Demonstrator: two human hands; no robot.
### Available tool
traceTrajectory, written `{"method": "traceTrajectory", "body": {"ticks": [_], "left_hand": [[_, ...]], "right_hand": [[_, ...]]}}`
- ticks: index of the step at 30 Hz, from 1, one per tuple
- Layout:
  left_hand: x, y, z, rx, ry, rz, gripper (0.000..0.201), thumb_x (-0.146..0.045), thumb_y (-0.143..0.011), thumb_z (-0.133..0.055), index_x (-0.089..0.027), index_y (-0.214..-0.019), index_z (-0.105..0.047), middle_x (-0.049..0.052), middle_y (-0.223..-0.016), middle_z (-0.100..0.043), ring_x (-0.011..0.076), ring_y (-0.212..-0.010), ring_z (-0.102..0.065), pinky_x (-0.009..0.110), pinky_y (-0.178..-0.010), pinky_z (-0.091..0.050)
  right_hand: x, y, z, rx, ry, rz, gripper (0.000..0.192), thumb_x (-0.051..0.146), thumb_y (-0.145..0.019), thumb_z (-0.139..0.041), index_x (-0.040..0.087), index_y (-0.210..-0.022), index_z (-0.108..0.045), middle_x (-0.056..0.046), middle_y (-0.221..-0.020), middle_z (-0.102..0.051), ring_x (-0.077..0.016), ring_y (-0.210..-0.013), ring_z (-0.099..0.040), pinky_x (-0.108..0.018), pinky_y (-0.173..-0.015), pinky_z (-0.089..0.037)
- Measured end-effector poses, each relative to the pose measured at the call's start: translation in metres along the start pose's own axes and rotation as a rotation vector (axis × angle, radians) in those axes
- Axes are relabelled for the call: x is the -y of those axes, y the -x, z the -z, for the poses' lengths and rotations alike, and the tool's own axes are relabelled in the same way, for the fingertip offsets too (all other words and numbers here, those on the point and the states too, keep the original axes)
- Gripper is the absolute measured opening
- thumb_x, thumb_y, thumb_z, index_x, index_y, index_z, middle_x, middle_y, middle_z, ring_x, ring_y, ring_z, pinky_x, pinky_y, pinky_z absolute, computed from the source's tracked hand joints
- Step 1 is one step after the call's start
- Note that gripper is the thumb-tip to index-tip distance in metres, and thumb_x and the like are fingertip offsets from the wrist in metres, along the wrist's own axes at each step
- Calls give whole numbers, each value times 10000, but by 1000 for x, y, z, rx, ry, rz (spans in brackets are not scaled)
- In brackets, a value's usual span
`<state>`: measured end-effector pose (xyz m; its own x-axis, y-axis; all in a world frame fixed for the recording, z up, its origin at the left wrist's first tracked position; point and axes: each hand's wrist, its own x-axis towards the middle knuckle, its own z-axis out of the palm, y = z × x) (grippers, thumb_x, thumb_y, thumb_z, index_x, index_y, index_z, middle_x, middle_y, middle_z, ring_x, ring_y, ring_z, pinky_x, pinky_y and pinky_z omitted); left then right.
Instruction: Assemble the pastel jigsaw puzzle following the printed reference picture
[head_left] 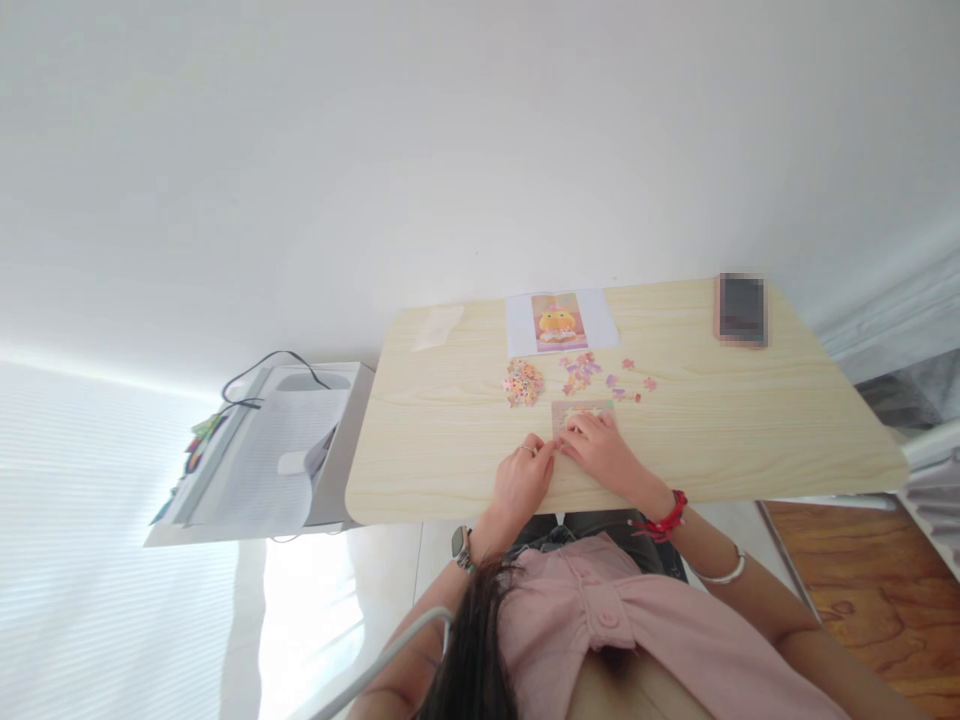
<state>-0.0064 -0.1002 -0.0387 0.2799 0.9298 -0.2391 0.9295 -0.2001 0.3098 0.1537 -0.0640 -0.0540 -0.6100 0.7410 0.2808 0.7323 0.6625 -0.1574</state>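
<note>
A partly joined jigsaw puzzle (561, 410) lies near the front edge of the table, with pale gaps showing along its upper part. My right hand (609, 458) rests across its lower half, fingers stretched over it, hiding much of the surface. My left hand (523, 480) is at the puzzle's lower left corner, fingers closed and fingertips close to those of my right. What they pinch, if anything, is too small to tell. Above the puzzle is a small group of pink and purple loose pieces (579, 372). A denser heap of puzzle pieces (523, 383) lies to its left.
A printed sheet with a pumpkin picture (558, 322) lies at the back. Several stray pieces (649, 383) are scattered right of the group. A phone (742, 310) is at the far right and a pale paper (438, 328) at the left. A white bin (341, 450) adjoins the table's left side.
</note>
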Motion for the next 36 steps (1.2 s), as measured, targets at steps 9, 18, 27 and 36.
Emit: {"method": "traceTrajectory", "body": {"ticks": [9,18,27,36], "left_hand": [[1,-2,-6,-16,-76,0,371,-284,-911,-252,-292,-1254,-394,49,-949,-530,142,-775,-558,230,-645,-424],[2,-13,-1,-47,-72,-8,354,-370,-917,-220,-272,-1107,-503,38,-934,-535,137,-787,-567,224,-641,-421],[6,-23,5,-8,-103,-27,368,-414,-909,-221,-289,-1164,-455,32,-966,-526,148,-798,-575,228,-625,-416],[3,-24,4,-7,-106,5,345,-390,-912,-240,-286,-1169,-444,28,-956,-547,133,-812,-568,207,-635,-408]], "right_hand": [[2,3,-6,12,-20,4,211,239,-877,-442,178,-769,-613,-46,-778,-579,-182,-805,-466,-327,-708,-253],[-17,16,3,-9,-105,-99,194,254,-855,-462,189,-966,-608,-77,-938,-579,-201,-895,-489,-344,-773,-304],[-53,39,5,3,-54,-261,274,264,-823,-489,205,-1075,-579,-94,-1004,-558,-220,-914,-502,-368,-764,-352],[-54,36,5,-9,-83,-275,239,239,-807,-527,218,-1032,-602,-75,-993,-567,-201,-919,-516,-353,-780,-355]]}}
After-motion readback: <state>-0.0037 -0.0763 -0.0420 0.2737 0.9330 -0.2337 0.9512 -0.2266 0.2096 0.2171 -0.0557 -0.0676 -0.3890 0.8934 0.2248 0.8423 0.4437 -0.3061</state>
